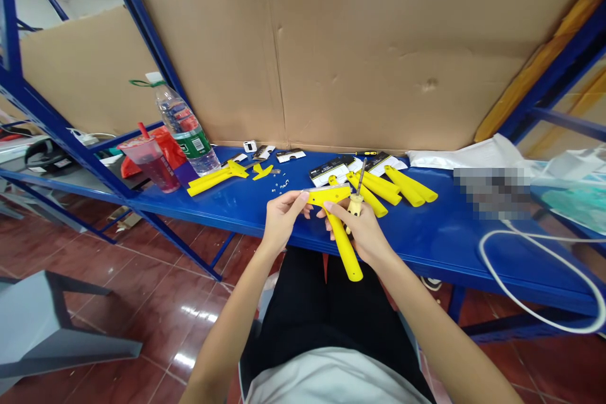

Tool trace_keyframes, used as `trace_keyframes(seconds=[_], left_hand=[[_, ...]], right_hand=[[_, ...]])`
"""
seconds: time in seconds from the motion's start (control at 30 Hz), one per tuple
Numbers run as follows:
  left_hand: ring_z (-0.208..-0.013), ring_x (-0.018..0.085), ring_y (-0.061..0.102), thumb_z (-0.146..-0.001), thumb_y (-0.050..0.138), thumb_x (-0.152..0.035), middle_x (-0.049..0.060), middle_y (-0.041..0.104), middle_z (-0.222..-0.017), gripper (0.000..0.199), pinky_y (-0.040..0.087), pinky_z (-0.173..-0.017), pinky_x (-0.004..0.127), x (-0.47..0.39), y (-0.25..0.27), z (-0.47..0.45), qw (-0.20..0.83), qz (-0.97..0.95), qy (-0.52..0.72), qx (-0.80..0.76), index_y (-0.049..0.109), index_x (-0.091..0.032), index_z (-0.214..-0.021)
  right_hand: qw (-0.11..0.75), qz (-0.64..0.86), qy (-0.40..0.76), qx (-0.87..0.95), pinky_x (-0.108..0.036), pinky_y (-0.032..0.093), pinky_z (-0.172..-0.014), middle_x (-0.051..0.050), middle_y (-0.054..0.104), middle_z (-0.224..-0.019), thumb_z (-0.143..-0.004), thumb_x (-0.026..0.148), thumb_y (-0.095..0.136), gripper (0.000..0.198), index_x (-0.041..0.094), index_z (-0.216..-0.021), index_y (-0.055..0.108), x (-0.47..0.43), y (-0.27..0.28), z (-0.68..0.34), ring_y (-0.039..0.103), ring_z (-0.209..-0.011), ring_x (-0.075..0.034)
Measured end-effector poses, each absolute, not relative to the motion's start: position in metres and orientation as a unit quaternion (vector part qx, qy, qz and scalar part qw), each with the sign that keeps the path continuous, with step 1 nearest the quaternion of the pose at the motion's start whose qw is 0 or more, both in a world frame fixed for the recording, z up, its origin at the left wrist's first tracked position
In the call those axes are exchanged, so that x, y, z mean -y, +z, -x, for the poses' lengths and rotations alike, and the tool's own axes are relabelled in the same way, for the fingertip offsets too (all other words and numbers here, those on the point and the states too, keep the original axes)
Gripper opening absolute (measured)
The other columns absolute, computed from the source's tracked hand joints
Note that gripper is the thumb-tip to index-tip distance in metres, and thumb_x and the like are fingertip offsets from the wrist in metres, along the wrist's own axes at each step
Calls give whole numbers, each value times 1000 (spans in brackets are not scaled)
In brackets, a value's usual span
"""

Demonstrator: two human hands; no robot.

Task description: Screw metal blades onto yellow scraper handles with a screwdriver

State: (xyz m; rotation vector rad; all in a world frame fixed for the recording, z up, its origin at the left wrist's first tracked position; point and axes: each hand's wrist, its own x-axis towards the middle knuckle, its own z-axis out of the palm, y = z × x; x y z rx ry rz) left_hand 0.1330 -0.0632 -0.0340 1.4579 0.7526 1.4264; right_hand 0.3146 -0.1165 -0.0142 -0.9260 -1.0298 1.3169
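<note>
A yellow scraper (346,254) with a T-shaped head is held over the front edge of the blue table, its handle hanging down towards my lap. My left hand (283,218) pinches the left end of its head, where a thin pale strip runs along the top edge. My right hand (367,230) is closed around the upper handle. It also grips a screwdriver (355,203), whose metal shaft points up. Beyond my hands lie several loose yellow handles (411,187) and black-and-white cards (326,170). Small metal bits (281,185) are scattered on the table left of them.
To the left are more yellow scraper parts (215,180), a water bottle (187,129) and a red drink cup (154,164). Cardboard (369,50) walls the back. At the right lie a white bag (468,154) and a white cable (534,322) looping over the edge.
</note>
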Motion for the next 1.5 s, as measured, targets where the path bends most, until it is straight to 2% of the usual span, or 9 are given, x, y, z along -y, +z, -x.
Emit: trace_keyframes(seconds=[0.13,0.33,0.4,0.53,0.67,0.8,1.23,1.4,1.5], left_hand=[[-77,19,71,-101,71,-63,8,79,-90,46,60,-75,34,60,-25,-124,405,-618,592,-321,83,-18,-104],[-97,26,73,-105,69,-47,10,81,-102,30,57,-93,40,32,-21,-64,86,-700,554,-441,82,-21,-102],[-101,29,72,-104,68,-42,11,80,-103,25,56,-95,43,21,-25,-44,28,-712,516,-476,82,-21,-102],[-106,30,73,-103,66,-36,12,80,-112,24,57,-98,46,9,-35,-27,41,-727,472,-497,83,-22,-110],[-124,35,67,-106,60,-31,13,79,-129,31,50,-113,55,10,-39,-34,7,-785,398,-475,85,-23,-122],[-137,37,60,-110,57,-34,11,76,-145,35,46,-116,59,14,-37,-40,5,-819,352,-454,83,-26,-130],[-132,37,68,-108,65,-40,11,82,-133,27,43,-116,59,16,-37,-43,36,-826,353,-437,88,-30,-119],[-137,38,65,-109,65,-38,12,80,-137,29,42,-117,59,29,-33,-61,-26,-844,300,-444,86,-24,-125],[-138,36,65,-112,62,-36,11,78,-143,32,43,-117,56,41,-29,-80,-45,-861,256,-437,82,-21,-132]], right_hand=[[596,399,555,421,-26,57,-49,-11,83,-90,-79,57,95,42,18,-83,80,119,-10,-315,64,-62,-15],[621,393,563,378,-26,57,-49,-9,81,-91,-78,53,96,39,19,-88,80,119,-7,-315,63,-65,-16],[626,393,559,375,-27,57,-49,-10,83,-96,-79,52,96,38,20,-88,79,118,-8,-315,64,-66,-16],[628,386,553,389,-28,57,-51,-11,84,-99,-80,51,95,36,20,-84,77,115,-12,-316,67,-69,-19],[619,392,550,402,-29,58,-51,-11,83,-95,-80,54,95,38,20,-84,78,115,-13,-316,68,-68,-19],[617,397,552,396,-29,59,-50,-11,83,-99,-80,57,95,41,20,-87,81,116,-10,-314,66,-68,-18],[612,388,556,406,-26,59,-51,-11,83,-98,-82,58,94,41,19,-88,84,116,-13,-315,65,-67,-16],[610,390,554,411,-25,59,-51,-12,83,-99,-81,61,94,45,18,-87,84,117,-11,-314,65,-67,-15],[612,388,551,414,-25,60,-51,-11,82,-96,-81,62,94,46,17,-87,84,117,-12,-314,65,-66,-15]])
